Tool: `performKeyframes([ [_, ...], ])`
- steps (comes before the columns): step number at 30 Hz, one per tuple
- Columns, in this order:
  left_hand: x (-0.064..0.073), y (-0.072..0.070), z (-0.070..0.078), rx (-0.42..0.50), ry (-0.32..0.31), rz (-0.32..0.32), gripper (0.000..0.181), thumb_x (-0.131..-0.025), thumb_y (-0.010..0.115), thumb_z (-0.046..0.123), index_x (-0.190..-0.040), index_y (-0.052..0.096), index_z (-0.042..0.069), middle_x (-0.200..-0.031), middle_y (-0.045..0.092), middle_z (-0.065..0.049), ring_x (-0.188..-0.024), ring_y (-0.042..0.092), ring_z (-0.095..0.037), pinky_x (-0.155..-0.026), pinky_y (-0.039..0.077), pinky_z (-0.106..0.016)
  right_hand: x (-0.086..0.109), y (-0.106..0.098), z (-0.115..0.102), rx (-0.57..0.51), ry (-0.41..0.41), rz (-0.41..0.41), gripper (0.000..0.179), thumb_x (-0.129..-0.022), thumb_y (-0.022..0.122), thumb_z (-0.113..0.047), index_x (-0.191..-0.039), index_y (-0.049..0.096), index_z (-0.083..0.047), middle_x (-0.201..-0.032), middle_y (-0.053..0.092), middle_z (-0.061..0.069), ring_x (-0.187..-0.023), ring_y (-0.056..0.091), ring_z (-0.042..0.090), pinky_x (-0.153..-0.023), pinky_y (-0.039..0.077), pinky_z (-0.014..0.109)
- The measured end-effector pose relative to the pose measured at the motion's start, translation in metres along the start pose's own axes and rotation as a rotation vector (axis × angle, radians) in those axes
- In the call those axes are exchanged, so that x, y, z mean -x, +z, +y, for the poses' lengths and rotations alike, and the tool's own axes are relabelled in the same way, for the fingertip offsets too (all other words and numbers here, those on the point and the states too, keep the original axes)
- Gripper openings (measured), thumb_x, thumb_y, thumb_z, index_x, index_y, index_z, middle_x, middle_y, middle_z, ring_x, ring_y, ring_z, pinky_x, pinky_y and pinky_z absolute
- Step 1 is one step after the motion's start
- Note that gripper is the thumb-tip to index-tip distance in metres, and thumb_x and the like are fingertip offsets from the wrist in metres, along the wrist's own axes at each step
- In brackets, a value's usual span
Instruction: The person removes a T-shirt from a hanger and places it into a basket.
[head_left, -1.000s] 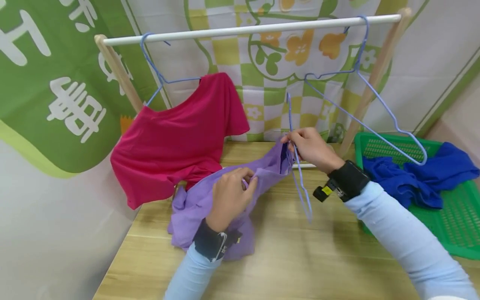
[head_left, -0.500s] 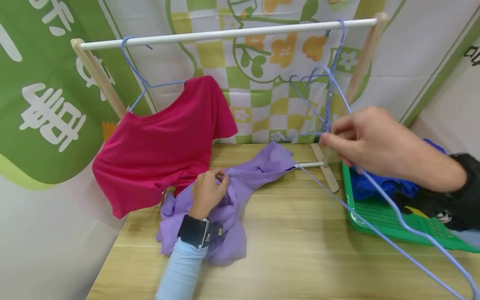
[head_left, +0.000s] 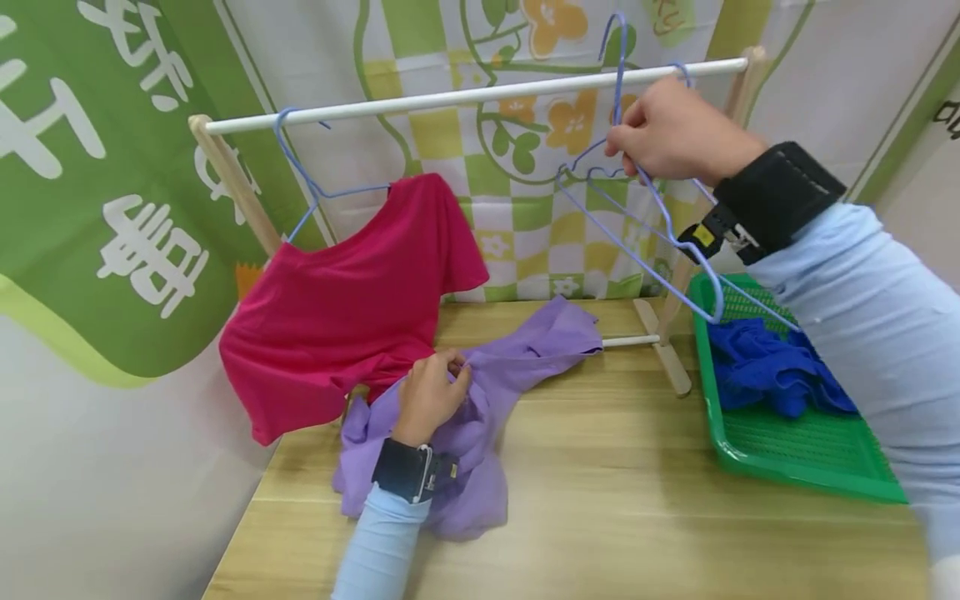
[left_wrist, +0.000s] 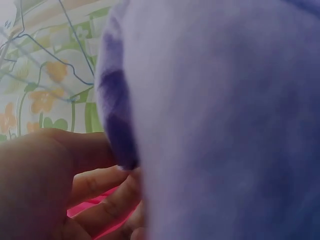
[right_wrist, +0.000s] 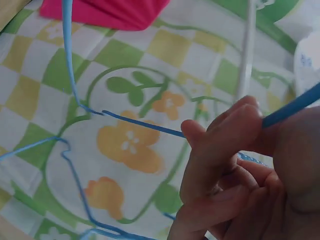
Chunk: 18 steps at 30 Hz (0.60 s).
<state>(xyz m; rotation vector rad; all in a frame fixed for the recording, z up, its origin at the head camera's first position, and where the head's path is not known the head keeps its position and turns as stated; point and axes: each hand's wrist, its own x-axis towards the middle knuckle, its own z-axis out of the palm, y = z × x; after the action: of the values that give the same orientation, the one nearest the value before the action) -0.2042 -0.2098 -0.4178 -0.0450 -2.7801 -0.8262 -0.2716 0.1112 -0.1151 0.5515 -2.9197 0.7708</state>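
High at the right part of the rack, my right hand (head_left: 675,133) grips a blue wire hanger (head_left: 619,62) by the neck under its hook. That hook stands above and overlaps the white bar (head_left: 465,96) in the head view. In the right wrist view, curled fingers (right_wrist: 220,155) surround the hanger's wire (right_wrist: 145,125). My left hand (head_left: 433,396) pinches a purple garment (head_left: 517,367) lying bunched on the table. The left wrist view shows the thumb and fingers at an edge of the purple cloth (left_wrist: 215,120), which hides the fingertips.
A crimson T-shirt (head_left: 352,317) hangs on a blue hanger at the rack's left. Another bare blue hanger (head_left: 757,304) hangs at the right, partly behind my right arm. A green basket (head_left: 795,467) with blue clothing (head_left: 780,367) stands on the table's right.
My right hand has drawn the hanger out of the purple garment, swung it right, then raised it to the bar. The left hand has shifted left along the garment and keeps its hold.
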Motion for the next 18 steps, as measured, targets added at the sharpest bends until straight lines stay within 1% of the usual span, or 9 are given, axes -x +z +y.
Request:
performKeyframes([
  [3, -0.001, -0.001, 0.0, -0.008, 0.01, -0.007, 0.013, -0.097, 0.07, 0.031, -0.099, 0.079, 0.023, -0.088, 0.078, 0.01, -0.076, 0.071, -0.018, -0.064, 0.051, -0.037, -0.009, 0.008, 0.011, 0.04, 0.024, -0.036, 0.04, -0.111, 0.046, -0.025, -0.104, 0.075, 0.002, -0.068, 0.066, -0.005, -0.058, 0.056, 0.011, -0.053, 0.038, 0.028],
  [6, -0.001, -0.001, -0.002, -0.01, 0.019, -0.023, 0.012, -0.098, 0.071, 0.031, -0.098, 0.079, 0.023, -0.088, 0.078, 0.01, -0.079, 0.072, -0.019, -0.066, 0.051, -0.038, -0.008, 0.016, 0.02, 0.117, 0.017, -0.073, 0.042, -0.11, 0.044, -0.028, -0.102, 0.074, 0.0, -0.075, 0.072, -0.001, -0.06, 0.057, 0.013, -0.055, 0.037, 0.029],
  [8, -0.002, -0.002, -0.004, -0.014, 0.033, -0.04, 0.013, -0.098, 0.071, 0.031, -0.099, 0.08, 0.022, -0.089, 0.078, 0.009, -0.082, 0.073, -0.02, -0.067, 0.052, -0.041, -0.001, 0.019, 0.024, 0.155, 0.01, -0.086, 0.044, -0.11, 0.044, -0.031, -0.118, 0.072, 0.002, -0.085, 0.077, 0.007, -0.063, 0.061, 0.015, -0.057, 0.038, 0.03],
  [9, -0.002, -0.003, -0.005, -0.016, 0.038, -0.05, 0.013, -0.098, 0.072, 0.031, -0.099, 0.08, 0.021, -0.09, 0.078, 0.008, -0.084, 0.073, -0.021, -0.068, 0.053, -0.042, 0.006, 0.02, 0.024, 0.165, 0.006, -0.09, 0.047, -0.11, 0.044, -0.033, -0.128, 0.068, 0.003, -0.095, 0.078, 0.012, -0.069, 0.067, 0.019, -0.06, 0.043, 0.031],
  [11, -0.002, -0.005, -0.007, -0.028, 0.044, -0.073, 0.015, -0.097, 0.072, 0.032, -0.103, 0.08, 0.02, -0.093, 0.079, 0.006, -0.089, 0.074, -0.022, -0.071, 0.054, -0.044, 0.021, 0.022, 0.021, 0.183, 0.01, -0.088, 0.057, -0.11, 0.044, -0.039, -0.147, 0.055, 0.002, -0.118, 0.076, 0.021, -0.09, 0.073, 0.029, -0.072, 0.052, 0.038],
  [13, -0.001, -0.008, -0.008, -0.058, 0.029, -0.124, 0.023, -0.097, 0.072, 0.036, -0.112, 0.078, 0.02, -0.103, 0.077, 0.002, -0.098, 0.073, -0.025, -0.077, 0.056, -0.049, 0.044, 0.025, 0.013, 0.205, 0.005, -0.049, 0.063, -0.11, 0.045, -0.044, -0.157, 0.044, -0.002, -0.135, 0.067, 0.025, -0.107, 0.07, 0.037, -0.083, 0.055, 0.05],
  [15, -0.001, -0.009, -0.01, -0.088, -0.017, -0.214, 0.04, -0.098, 0.07, 0.043, -0.128, 0.072, 0.018, -0.124, 0.071, -0.007, -0.115, 0.068, -0.031, -0.091, 0.055, -0.055, 0.071, 0.033, 0.0, 0.241, -0.054, 0.039, 0.061, -0.109, 0.05, -0.045, -0.157, 0.046, -0.007, -0.138, 0.062, 0.025, -0.114, 0.066, 0.04, -0.08, 0.055, 0.055],
  [16, 0.0, -0.01, -0.011, -0.105, -0.046, -0.269, 0.051, -0.097, 0.068, 0.048, -0.138, 0.067, 0.017, -0.137, 0.065, -0.012, -0.126, 0.063, -0.034, -0.1, 0.052, -0.058, 0.086, 0.039, -0.007, 0.259, -0.11, 0.097, 0.057, -0.108, 0.054, -0.043, -0.154, 0.051, -0.01, -0.135, 0.063, 0.022, -0.109, 0.067, 0.037, -0.074, 0.055, 0.052],
  [18, 0.002, -0.01, -0.012, -0.127, -0.114, -0.389, 0.077, -0.095, 0.065, 0.06, -0.155, 0.05, 0.014, -0.158, 0.045, -0.023, -0.144, 0.048, -0.045, -0.115, 0.041, -0.066, 0.113, 0.056, -0.018, 0.262, -0.274, 0.229, 0.044, -0.104, 0.063, -0.036, -0.14, 0.063, -0.012, -0.12, 0.068, 0.014, -0.089, 0.068, 0.026, -0.059, 0.052, 0.04],
])
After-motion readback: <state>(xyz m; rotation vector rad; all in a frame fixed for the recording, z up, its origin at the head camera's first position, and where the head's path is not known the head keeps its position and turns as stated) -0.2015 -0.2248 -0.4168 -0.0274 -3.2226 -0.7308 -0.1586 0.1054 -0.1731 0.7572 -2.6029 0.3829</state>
